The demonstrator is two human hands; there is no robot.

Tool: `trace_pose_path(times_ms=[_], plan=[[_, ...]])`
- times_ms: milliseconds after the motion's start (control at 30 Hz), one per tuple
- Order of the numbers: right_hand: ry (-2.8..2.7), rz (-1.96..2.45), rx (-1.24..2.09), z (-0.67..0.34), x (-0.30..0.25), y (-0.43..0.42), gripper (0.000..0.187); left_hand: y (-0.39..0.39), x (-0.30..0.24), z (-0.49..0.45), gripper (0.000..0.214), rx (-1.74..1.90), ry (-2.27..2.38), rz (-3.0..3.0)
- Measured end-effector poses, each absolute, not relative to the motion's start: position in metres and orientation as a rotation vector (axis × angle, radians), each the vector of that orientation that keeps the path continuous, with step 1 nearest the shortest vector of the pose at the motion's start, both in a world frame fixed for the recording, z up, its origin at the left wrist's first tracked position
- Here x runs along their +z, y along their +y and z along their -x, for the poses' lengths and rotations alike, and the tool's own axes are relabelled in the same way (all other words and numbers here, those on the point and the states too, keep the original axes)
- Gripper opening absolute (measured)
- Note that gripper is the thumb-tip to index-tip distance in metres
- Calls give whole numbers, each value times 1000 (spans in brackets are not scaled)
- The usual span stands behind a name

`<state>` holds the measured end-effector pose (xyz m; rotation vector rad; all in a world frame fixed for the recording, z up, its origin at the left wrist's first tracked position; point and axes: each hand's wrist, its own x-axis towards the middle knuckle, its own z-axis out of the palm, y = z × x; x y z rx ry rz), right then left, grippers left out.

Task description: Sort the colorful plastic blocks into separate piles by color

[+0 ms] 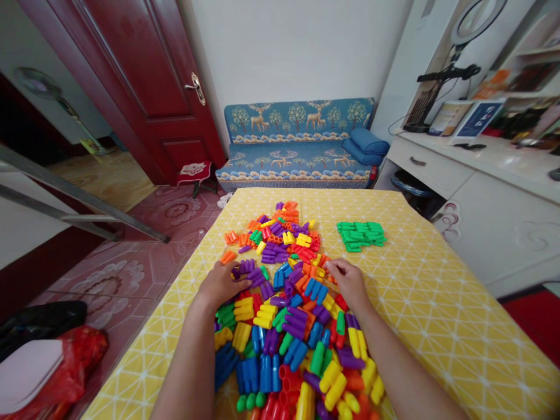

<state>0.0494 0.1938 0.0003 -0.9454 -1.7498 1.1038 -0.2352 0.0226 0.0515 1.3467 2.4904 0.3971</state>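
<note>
A big heap of plastic bullet-shaped building blocks [295, 324] in purple, blue, yellow, red, orange and green spreads over the middle of the table. My left hand [221, 284] is at the heap's left side, thumb and fingers apart around purple blocks [247, 268]; no firm hold shows. My right hand [350, 281] is at the right edge, fingers bent and pressed together beside orange and yellow blocks [315, 268]. Whatever it may pinch is hidden. Farther right, apart from the heap, lies a neat group of only green blocks [361, 235].
The table has a yellow patterned cloth [437, 315]. Behind it stands a blue sofa [297, 154] with deer prints. A white cabinet [494, 210] is on the right. Left are a red door [144, 76], a small stool [195, 172] and a metal frame [79, 192].
</note>
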Motion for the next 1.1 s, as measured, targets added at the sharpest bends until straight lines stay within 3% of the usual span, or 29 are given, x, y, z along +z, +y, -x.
trace_pose_path(times_ms=[200,300,433,533,667,900,1000,1100], plan=[[-1725,953,1121,-50,0,194,32,56,48,200,57,985,2113,-1400],[-1714,956,1140,-51,1,193,32,55,64,191,53,1093,1842,-1434],[-1717,947,1129,-52,2,192,32,24,89,197,42,995,1940,-1566],[-1724,945,1119,-52,1,193,32,-11,95,206,33,647,2121,-1658],[-1700,977,1124,-50,-5,195,35,-42,82,205,50,329,2220,-1659],[-1622,1089,810,-28,-8,187,32,-36,59,198,45,373,2320,-1666],[-1669,1145,601,-16,-6,181,42,-32,58,205,41,392,2351,-1651],[-1821,1113,687,-10,-4,178,50,-33,57,212,36,422,2348,-1620]])
